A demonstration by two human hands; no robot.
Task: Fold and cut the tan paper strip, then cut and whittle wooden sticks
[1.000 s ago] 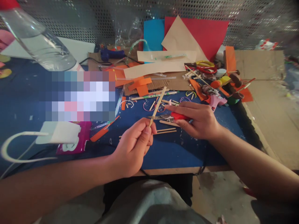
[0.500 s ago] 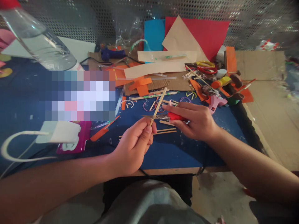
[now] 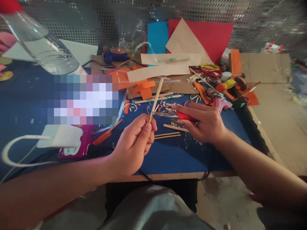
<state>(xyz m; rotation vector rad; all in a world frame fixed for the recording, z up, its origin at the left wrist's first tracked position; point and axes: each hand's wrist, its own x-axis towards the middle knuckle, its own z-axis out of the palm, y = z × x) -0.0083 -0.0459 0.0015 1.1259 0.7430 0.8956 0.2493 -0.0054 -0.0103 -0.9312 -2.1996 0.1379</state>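
My left hand (image 3: 136,139) is closed on the lower end of a thin wooden stick (image 3: 157,97), which points up and slightly right. My right hand (image 3: 206,123) grips a box cutter (image 3: 184,117) by its red handle. Its metal blade points left, with the tip close to the stick just above my left fingers; whether they touch I cannot tell. On the blue tabletop (image 3: 172,159) below lie a flat wooden stick (image 3: 175,127) and a pair of thin sticks (image 3: 168,135).
A water bottle (image 3: 51,48) leans at the left, near a white charger (image 3: 59,135) in a magenta power socket (image 3: 87,137). Scissors (image 3: 209,67), orange paper (image 3: 145,89), a pink glue gun (image 3: 223,104) and cardboard (image 3: 266,95) lie behind and right.
The stick and my left hand have shifted left, and the stick stands a little steeper. The cutter has moved slightly right, so its blade no longer crosses the stick.
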